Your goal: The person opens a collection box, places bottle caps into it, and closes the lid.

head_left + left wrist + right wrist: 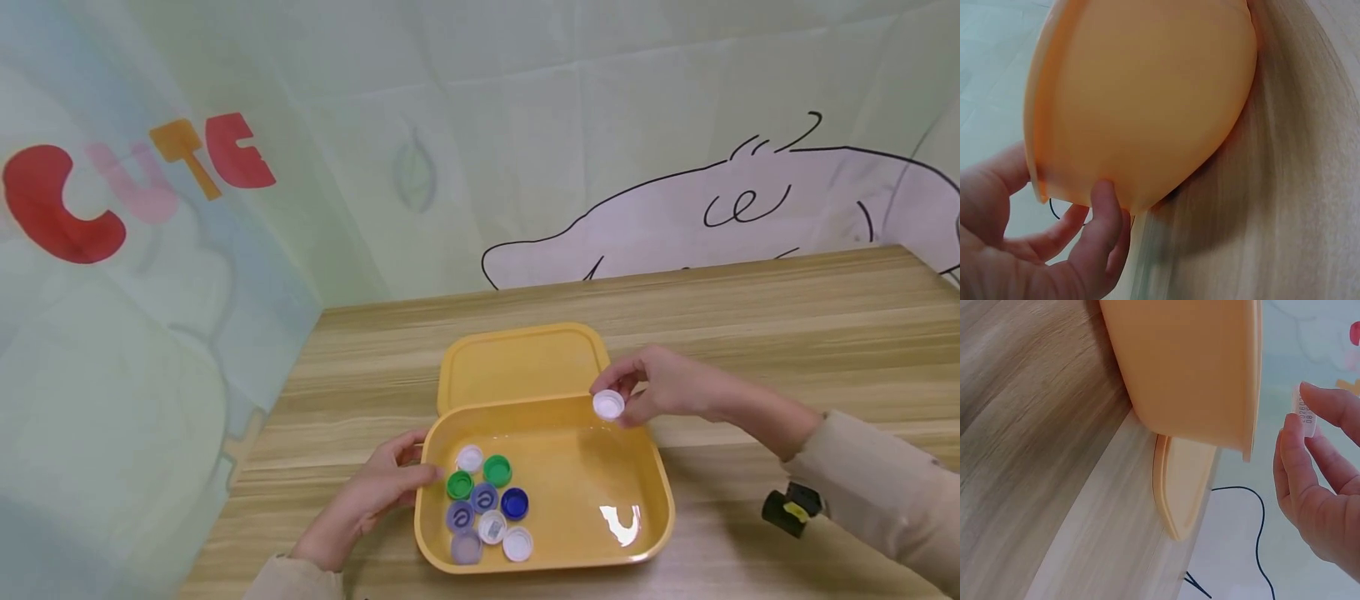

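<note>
A yellow plastic box (585, 475) stands on the table with several bottle caps grouped at its left end: green, dark blue, pale purple and white. My right hand (645, 387) pinches a white bottle cap (608, 405) between thumb and fingers, over the far right corner of the box. Printed characters show on that cap's side (1305, 412) in the right wrist view. At the box's left wall is my left hand (390, 479), its thumb on the rim and outer side, fingers around the corner in the left wrist view (1085, 244).
Behind the box lies its yellow lid (521, 367), partly covered by the box's far rim. The wooden table (750, 333) reaches back to a printed cloth (450, 167). A small black object with a yellow mark (792, 508) is by the right sleeve.
</note>
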### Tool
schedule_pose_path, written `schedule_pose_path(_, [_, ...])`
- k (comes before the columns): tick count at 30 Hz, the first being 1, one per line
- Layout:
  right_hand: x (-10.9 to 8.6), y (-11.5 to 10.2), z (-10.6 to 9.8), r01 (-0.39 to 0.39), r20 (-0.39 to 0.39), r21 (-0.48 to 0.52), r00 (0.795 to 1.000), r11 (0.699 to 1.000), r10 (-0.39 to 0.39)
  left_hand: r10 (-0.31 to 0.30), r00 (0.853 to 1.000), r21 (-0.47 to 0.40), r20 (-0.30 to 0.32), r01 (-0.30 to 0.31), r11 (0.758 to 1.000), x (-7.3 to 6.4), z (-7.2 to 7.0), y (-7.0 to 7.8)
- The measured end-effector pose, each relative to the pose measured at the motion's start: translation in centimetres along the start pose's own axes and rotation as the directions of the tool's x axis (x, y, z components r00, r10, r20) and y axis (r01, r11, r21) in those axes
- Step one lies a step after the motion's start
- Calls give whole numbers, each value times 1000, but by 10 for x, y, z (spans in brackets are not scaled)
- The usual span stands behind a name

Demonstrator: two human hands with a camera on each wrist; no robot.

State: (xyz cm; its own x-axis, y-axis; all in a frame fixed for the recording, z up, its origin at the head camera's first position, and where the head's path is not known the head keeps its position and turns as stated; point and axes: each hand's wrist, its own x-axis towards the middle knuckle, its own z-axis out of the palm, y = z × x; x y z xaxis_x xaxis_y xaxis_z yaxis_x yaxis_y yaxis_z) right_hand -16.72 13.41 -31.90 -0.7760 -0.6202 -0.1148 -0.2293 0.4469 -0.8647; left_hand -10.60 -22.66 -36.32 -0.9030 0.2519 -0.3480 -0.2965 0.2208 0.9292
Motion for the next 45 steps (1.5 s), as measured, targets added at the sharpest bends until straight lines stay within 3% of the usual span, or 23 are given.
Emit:
schedule_pose_path(11, [10,-8,7,40,20,6,999,999,-40,-3,1000,-6,-8,3,1000,0,0,-1])
schedule_pose_path(18, [18,-13,13,50,42,-40,998,998,-48,-4,1000,-10,-7,4,1000,1,0,-2])
schedule_pose_path(30, [35,-24,25,79,122,-64,990,995,-71,-3,1000,-6,-23,3,1000,2,0,-3])
schedule_pose_path(38, [42,-28,33,94,174,-33,981,995,-87,4,1000,-11,-9,-4,1000,3,0,-3])
schedule_pose_path(45, [50,-30,39,93,189,-79,979,993,-77,7,1000,-17,6,-7,1000,2,-1,-3])
